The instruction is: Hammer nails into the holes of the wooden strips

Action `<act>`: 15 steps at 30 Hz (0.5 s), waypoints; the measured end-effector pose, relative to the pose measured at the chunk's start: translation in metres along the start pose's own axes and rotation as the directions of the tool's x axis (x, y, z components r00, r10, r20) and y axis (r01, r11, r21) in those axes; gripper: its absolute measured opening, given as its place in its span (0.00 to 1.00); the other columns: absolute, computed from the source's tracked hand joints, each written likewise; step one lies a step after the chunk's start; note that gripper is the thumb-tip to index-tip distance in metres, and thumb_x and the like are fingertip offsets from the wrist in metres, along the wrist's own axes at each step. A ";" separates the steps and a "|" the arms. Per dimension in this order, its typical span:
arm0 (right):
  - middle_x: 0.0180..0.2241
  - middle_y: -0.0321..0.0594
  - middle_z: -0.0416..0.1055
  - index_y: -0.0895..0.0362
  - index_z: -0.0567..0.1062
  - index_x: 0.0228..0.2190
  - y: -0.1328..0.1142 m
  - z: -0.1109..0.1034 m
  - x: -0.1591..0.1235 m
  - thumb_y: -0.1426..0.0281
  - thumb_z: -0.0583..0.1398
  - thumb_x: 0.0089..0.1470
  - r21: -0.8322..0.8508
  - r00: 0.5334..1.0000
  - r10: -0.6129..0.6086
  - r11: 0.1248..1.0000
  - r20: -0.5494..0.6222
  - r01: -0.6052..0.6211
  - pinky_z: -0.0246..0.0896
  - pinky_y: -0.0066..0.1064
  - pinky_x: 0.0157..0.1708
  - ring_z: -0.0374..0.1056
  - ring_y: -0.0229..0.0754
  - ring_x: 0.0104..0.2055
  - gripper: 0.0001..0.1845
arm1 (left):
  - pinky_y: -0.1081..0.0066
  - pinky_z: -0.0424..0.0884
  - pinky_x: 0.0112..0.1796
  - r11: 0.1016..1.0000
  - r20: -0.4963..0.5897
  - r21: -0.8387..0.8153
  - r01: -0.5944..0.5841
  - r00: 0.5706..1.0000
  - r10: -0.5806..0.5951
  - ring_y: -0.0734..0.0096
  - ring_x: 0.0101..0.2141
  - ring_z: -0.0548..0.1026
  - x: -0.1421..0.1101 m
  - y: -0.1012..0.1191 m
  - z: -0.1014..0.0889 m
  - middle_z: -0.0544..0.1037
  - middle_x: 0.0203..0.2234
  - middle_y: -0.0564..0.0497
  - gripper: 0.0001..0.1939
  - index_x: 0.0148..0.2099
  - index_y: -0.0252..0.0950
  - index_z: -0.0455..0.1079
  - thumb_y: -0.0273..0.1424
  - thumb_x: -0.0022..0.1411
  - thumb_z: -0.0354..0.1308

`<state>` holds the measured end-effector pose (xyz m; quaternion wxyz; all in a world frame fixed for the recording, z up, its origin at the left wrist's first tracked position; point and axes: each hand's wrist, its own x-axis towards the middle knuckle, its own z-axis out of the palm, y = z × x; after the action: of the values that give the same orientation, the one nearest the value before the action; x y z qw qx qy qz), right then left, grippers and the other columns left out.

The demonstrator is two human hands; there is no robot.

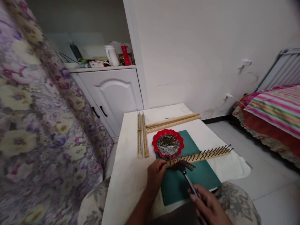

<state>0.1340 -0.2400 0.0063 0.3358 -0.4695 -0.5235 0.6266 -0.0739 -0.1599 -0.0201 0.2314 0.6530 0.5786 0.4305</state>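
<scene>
Right fingers [202, 191] grip a hammer [188, 178] — left fingers [160, 163] hold the nail-studded strip [199, 158].

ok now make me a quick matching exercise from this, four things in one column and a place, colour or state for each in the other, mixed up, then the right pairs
Things
1. claw hammer
2. nail-filled dish
3. nail-studded wooden strip
4. floral curtain

Places, colours, states
a. one end at the left hand
b. hanging at the picture's left side
c. gripped in the right hand
d. red, scalloped rim

Pairs: 1-c, 2-d, 3-a, 4-b
</scene>
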 end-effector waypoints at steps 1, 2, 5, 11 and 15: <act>0.17 0.24 0.55 0.53 0.68 0.31 -0.009 0.002 0.007 0.55 0.54 0.57 -0.091 0.997 -0.071 0.993 -0.019 0.069 0.45 0.24 0.16 0.50 0.32 0.16 0.15 | 0.75 0.64 0.32 1.000 -0.001 -0.007 0.002 1.000 -0.002 0.72 0.30 0.72 0.000 -0.001 0.000 0.75 0.27 0.53 0.07 0.32 0.37 0.73 0.28 0.57 0.53; 0.19 0.27 0.58 0.54 0.69 0.30 -0.015 0.004 0.013 0.57 0.54 0.57 -0.184 0.990 -0.137 0.974 -0.020 0.131 0.50 0.24 0.20 0.55 0.34 0.20 0.13 | 0.75 0.64 0.32 1.000 -0.002 -0.015 0.005 1.000 -0.005 0.72 0.30 0.72 0.000 -0.001 0.000 0.75 0.28 0.53 0.07 0.32 0.37 0.73 0.28 0.57 0.53; 0.25 0.32 0.65 0.53 0.69 0.30 -0.021 0.009 0.030 0.63 0.53 0.59 -0.393 0.967 -0.254 0.890 -0.010 0.230 0.56 0.28 0.29 0.63 0.39 0.28 0.10 | 0.76 0.64 0.32 0.999 0.000 -0.030 0.023 1.000 -0.023 0.73 0.30 0.71 0.000 -0.004 0.001 0.75 0.28 0.53 0.07 0.32 0.37 0.73 0.28 0.57 0.53; 0.25 0.34 0.68 0.53 0.68 0.31 -0.011 0.014 0.037 0.65 0.52 0.59 -0.503 0.972 -0.235 0.841 -0.008 0.200 0.55 0.31 0.29 0.66 0.43 0.29 0.08 | 0.76 0.63 0.31 0.998 0.024 -0.043 0.045 0.999 -0.044 0.73 0.29 0.70 0.000 -0.006 0.001 0.73 0.25 0.53 0.08 0.29 0.36 0.72 0.30 0.58 0.53; 0.23 0.32 0.65 0.53 0.67 0.31 -0.011 0.016 0.035 0.64 0.51 0.59 -0.488 0.974 -0.228 0.851 -0.014 0.192 0.54 0.30 0.27 0.63 0.42 0.26 0.09 | 0.76 0.62 0.31 0.998 0.024 -0.039 0.051 0.998 -0.050 0.72 0.29 0.70 -0.001 -0.006 0.000 0.73 0.26 0.53 0.07 0.30 0.37 0.73 0.30 0.57 0.53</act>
<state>0.1068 -0.2114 0.0087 0.2927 -0.5007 -0.6991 0.4183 -0.0774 -0.1591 -0.0250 0.2616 0.6383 0.5835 0.4286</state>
